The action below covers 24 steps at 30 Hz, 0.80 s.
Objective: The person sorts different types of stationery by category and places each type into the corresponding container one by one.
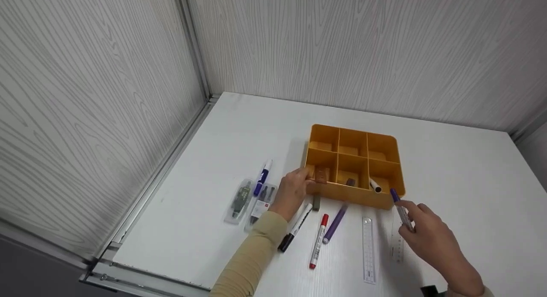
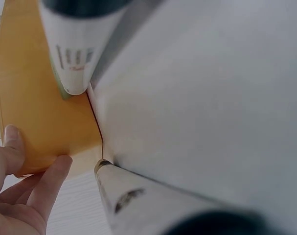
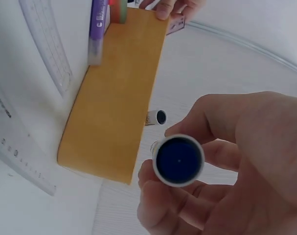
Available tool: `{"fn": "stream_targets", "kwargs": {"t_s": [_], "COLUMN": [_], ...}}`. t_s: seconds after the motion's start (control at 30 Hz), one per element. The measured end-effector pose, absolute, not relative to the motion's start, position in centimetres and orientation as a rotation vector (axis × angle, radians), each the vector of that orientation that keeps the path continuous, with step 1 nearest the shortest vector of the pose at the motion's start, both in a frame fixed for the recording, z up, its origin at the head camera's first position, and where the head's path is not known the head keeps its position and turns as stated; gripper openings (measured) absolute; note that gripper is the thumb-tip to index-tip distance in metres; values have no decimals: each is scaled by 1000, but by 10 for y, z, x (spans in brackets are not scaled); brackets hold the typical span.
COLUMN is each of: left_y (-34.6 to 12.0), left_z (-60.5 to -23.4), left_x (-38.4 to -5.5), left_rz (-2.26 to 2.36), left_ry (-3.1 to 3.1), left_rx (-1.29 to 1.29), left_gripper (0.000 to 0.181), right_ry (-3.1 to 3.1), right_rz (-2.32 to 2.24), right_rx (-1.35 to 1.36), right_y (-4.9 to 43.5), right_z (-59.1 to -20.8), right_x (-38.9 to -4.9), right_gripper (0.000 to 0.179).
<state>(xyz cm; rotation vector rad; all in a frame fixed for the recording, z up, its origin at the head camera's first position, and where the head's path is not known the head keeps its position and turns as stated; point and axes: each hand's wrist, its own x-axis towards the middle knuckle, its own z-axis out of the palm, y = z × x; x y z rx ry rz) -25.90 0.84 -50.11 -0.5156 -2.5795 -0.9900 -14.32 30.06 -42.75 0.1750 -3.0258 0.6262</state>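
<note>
An orange six-compartment organizer box (image 1: 348,195) sits on the table. My left hand (image 1: 292,190) grips its front left rim, with the thumb and fingers on either side of the corner in the left wrist view. My right hand (image 1: 429,235) pinches a blue-capped white marker (image 1: 401,208), held tilted at the box's front right corner; its round blue end (image 3: 179,160) faces the right wrist camera. In the front right compartment leans another white marker (image 1: 376,186) with a dark end. A small dark piece (image 1: 351,182) lies in the front middle compartment, and a brownish block (image 1: 321,175) shows beside my left fingers.
In front of the box lie a black-capped marker (image 1: 295,228), a red marker (image 1: 319,241), a purple marker (image 1: 335,224), a greenish block (image 1: 316,203) and two clear rulers (image 1: 369,250). Left of them are a blue marker (image 1: 262,178) and two plastic cases (image 1: 240,201). Wood-patterned walls (image 1: 342,49) stand behind.
</note>
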Motion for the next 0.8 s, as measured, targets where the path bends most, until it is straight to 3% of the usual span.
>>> {"fn": "stream_targets", "kwargs": {"t_s": [0.3, 0.57, 0.8], "left_y": [9, 7, 7], "left_z": [-502, -503, -500], "left_x": [-259, -260, -259], "left_rz": [-1011, -993, -997], "left_ry": [-2578, -2557, -2600], "left_rx": [-524, -556, -526], "left_gripper": [9, 12, 15], "right_ry": [-2949, -2944, -2950], "right_rz": [682, 688, 704], "right_rx": [248, 299, 347], "right_y": [302, 296, 293], "right_z": [-416, -417, -424], "right_x": [-174, -204, -226], "right_gripper": [39, 19, 20]}}
